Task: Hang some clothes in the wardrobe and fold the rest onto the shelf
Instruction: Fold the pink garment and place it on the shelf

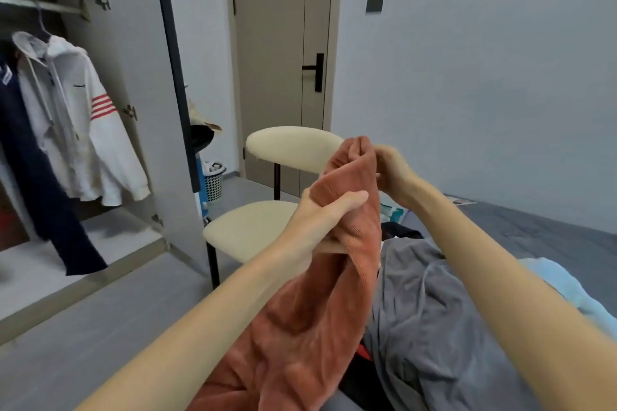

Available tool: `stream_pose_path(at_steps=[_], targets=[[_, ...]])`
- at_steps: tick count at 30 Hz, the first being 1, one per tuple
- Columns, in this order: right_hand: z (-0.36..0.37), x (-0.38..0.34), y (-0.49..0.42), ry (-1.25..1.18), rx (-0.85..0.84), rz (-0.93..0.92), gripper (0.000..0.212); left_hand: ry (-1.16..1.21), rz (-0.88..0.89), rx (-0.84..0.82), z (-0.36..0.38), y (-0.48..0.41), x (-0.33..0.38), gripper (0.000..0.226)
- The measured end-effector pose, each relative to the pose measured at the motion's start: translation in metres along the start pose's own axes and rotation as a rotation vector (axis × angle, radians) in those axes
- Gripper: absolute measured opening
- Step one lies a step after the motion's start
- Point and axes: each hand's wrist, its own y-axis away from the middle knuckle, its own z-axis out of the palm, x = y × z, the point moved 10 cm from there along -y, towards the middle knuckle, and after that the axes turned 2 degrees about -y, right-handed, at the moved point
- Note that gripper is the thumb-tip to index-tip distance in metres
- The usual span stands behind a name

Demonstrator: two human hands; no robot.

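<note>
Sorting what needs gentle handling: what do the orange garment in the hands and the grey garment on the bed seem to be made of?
The orange ribbed garment, gripped by the left hand and right hand, looks like a soft, matte corduroy or ribbed knit: fine parallel ridges show. The crumpled grey garment looks like thin, smooth woven cloth with sharp creases, possibly cotton; unsure.

No writing, number or brand can be read anywhere; the white jacket (83,117) hanging in the wardrobe bears a small dark chest mark too blurred to read; the navy garment (30,157) carries a white patch, likewise unreadable.
</note>
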Motion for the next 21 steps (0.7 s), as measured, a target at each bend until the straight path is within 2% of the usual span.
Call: stream_pose_path(at_steps=[2,4,8,12,15,17,21], targets=[[0.023,0.022,0.004,0.093,-0.098,0.089,0.02,-0.013,-0.14,0.022,-0.02,0.011,-0.03,0.066],[0.047,0.045,0.01,0.215,-0.205,0.164,0.02,-0.046,-0.253,0.043,-0.042,0.025,-0.055,0.066],[0.095,0.085,0.025,0.455,-0.395,0.215,0.015,-0.154,-0.41,-0.057,-0.073,0.056,-0.104,0.046],[0.146,0.13,0.041,0.674,-0.589,0.235,0.026,-0.246,-0.572,0.036,-0.112,0.078,-0.153,0.05],[0.171,0.169,0.052,0.831,-0.688,0.272,0.023,-0.316,-0.638,0.11,-0.14,0.091,-0.186,0.038],[0.174,0.2,0.059,0.863,-0.737,0.333,0.034,-0.294,-0.661,0.178,-0.158,0.098,-0.206,0.036],[0.165,0.257,0.081,0.815,-0.778,0.495,0.082,-0.279,-0.652,0.254,-0.181,0.101,-0.228,0.032]])
